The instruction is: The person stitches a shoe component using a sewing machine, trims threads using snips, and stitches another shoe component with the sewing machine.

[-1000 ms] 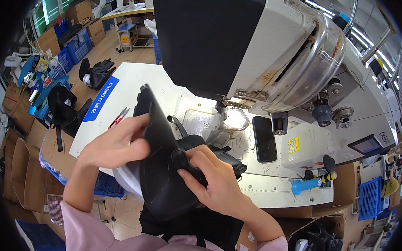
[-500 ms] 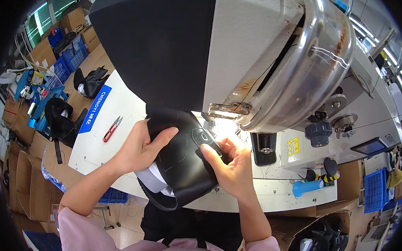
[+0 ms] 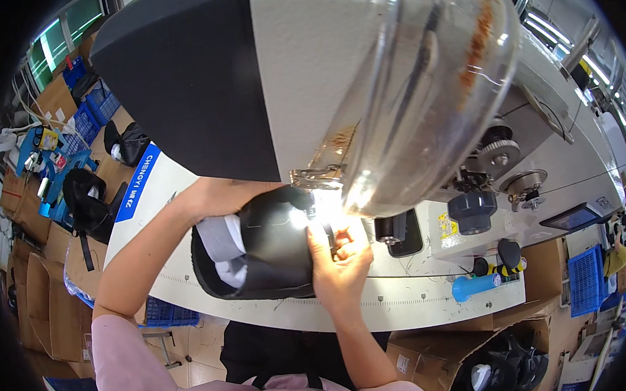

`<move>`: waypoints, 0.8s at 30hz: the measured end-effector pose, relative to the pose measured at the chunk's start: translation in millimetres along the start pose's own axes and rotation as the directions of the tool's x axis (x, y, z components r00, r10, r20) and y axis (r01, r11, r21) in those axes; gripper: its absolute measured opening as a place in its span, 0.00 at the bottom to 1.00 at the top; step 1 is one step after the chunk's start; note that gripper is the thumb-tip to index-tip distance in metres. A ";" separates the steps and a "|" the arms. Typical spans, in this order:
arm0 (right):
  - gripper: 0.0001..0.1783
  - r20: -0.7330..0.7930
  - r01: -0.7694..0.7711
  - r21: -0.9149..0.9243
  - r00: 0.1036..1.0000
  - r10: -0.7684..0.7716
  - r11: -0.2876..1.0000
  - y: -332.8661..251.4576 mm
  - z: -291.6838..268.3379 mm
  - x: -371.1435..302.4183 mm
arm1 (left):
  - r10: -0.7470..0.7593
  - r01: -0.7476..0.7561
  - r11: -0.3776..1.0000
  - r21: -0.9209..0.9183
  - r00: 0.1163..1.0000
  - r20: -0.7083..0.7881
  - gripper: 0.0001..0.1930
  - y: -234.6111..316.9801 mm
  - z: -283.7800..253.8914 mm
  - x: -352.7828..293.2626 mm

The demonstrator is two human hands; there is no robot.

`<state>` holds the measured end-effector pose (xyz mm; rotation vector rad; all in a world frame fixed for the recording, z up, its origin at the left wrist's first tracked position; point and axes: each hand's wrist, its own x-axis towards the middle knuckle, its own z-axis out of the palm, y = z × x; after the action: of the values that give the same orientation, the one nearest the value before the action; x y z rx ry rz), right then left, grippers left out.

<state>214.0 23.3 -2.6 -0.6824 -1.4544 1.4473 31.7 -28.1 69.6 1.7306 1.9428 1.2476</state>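
Observation:
A black leather-like piece, curved and with white material in its open side, lies tilted beneath the head of a sewing machine. My left hand curls round its far left edge; the fingers are out of sight behind the piece and the machine head. Pinched at the right edge, close to the bright lamp glare, the piece is between thumb and fingers of my right hand. Glare and the clear shield hide the needle area. Only a tip of the thread snips shows beside my left forearm.
Black, similar pieces lie left of the white table. A blue cylinder lies at the right, near a small screen. An open carton with black pieces stands below the table's right edge. Blue crates stand farther off.
The black piece has turned and shifted left, nearer the lamp. My left hand has slid from its face to behind its far edge. My right hand has moved slightly left. The view has shifted too.

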 end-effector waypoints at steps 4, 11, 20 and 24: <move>0.08 0.014 0.000 0.099 1.000 -0.001 0.995 -7.9 6.2 -4.2 | 0.085 -0.085 0.996 0.015 0.996 0.025 0.15 11.7 -17.3 -6.2; 0.11 0.064 -0.035 0.093 0.998 0.029 0.995 9.1 -4.9 -14.4 | 0.222 -0.165 0.968 0.191 0.916 -0.333 0.08 73.2 -8.4 -62.2; 0.14 0.040 0.021 0.052 0.999 -0.023 0.998 4.4 0.8 -18.3 | -0.204 0.213 0.976 -0.032 0.961 0.186 0.15 50.9 8.1 -15.9; 0.15 0.069 0.057 0.035 0.996 -0.059 0.998 7.5 3.8 -18.7 | -0.072 0.042 0.987 0.156 0.979 0.191 0.20 37.2 10.4 -3.3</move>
<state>216.5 6.1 -13.6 -0.5699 -1.4888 1.4591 65.2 -29.4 89.3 1.7796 1.9989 0.8927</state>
